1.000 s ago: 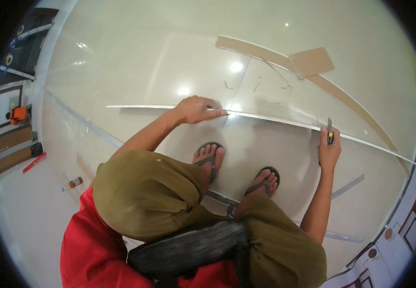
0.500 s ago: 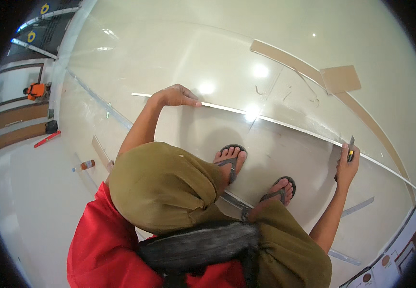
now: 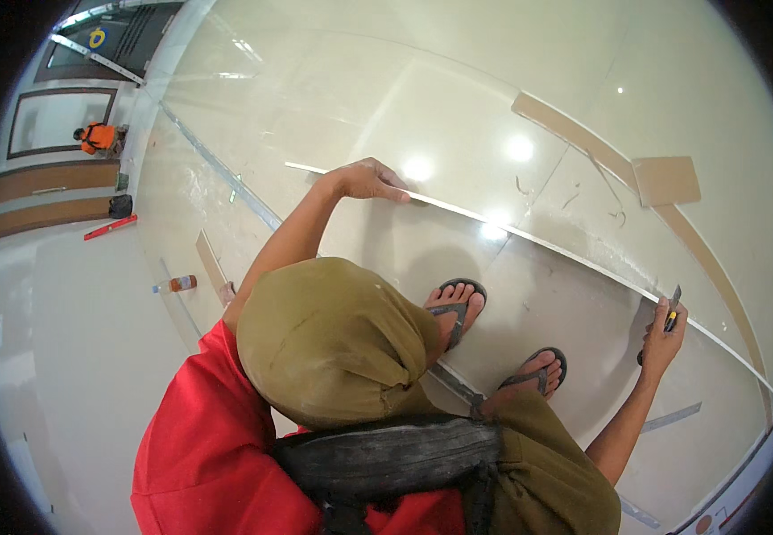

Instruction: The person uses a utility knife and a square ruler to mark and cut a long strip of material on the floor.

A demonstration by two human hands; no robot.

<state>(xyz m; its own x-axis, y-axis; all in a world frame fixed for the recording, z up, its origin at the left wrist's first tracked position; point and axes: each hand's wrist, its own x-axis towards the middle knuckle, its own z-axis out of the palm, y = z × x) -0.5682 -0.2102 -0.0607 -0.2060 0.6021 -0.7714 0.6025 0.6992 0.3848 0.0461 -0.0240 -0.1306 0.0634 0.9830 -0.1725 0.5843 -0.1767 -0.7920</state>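
A long, thin white strip [image 3: 538, 239] stretches across in front of me, above the glossy floor. My left hand [image 3: 368, 181] is closed on it near its far-left end, the thumb along the near side. Further right, my right hand [image 3: 663, 339] is closed around a utility knife [image 3: 671, 318] with a black and yellow handle, its blade pointing up and away. The same hand also meets the strip, which runs on past it to the right. My sandalled feet are on the floor between both hands.
Brown-faced strips [image 3: 582, 141] and a brown square piece [image 3: 669, 181] lie beyond the white strip, with thin curled offcuts. At left are a bottle [image 3: 177, 284], a tan strip [image 3: 211, 260], a red bar [image 3: 110, 227] and a crouching person in orange [image 3: 99, 136]. A grey strip [image 3: 672, 416] lies at right.
My view has swung a little, so most of the scene sits further right in the picture. Both hands keep their hold; the strip looks much the same.
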